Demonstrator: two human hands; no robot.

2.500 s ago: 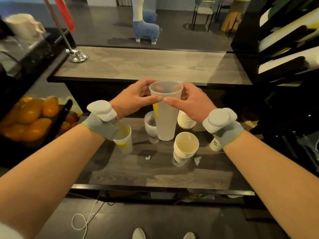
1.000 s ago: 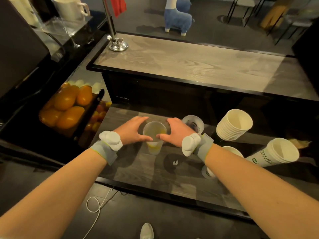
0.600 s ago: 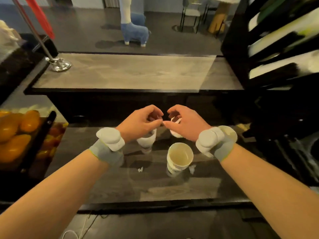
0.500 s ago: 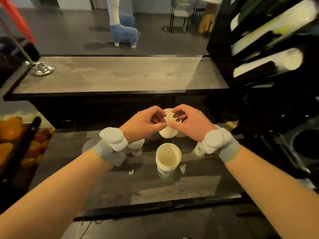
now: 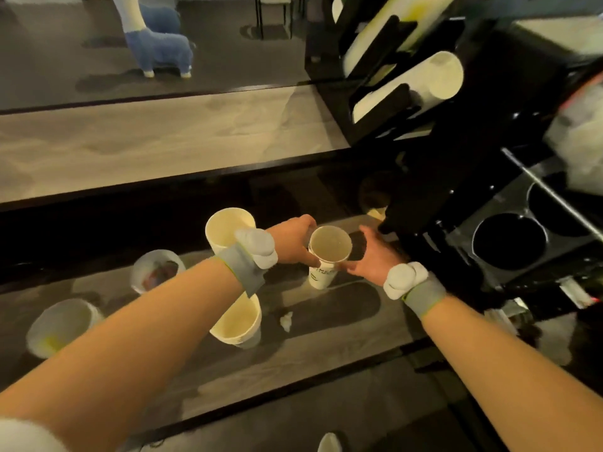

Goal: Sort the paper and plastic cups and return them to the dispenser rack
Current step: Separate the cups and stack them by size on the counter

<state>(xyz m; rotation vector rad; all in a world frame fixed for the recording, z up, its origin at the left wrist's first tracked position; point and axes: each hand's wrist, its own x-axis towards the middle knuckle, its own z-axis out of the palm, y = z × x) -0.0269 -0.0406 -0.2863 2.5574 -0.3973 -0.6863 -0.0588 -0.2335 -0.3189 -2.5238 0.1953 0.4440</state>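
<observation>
Both hands close around an upright paper cup (image 5: 329, 256) standing on the lower worktop (image 5: 326, 347). The left hand (image 5: 293, 241) has its fingers wrapped on the cup's left side; the right hand (image 5: 372, 256) presses its spread fingers against the right. Other cups stand near to the left. The dispenser rack (image 5: 391, 76) rises behind on the right.

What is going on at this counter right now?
A person is sorting cups on a dark wooden counter. Both bare hands close around a printed white paper cup standing upright: the left hand on its left side, the right hand on its right. Other cups stand around: a tall cream paper stack, another paper stack and two clear plastic cups. The black dispenser rack at upper right already holds cup stacks.
</observation>
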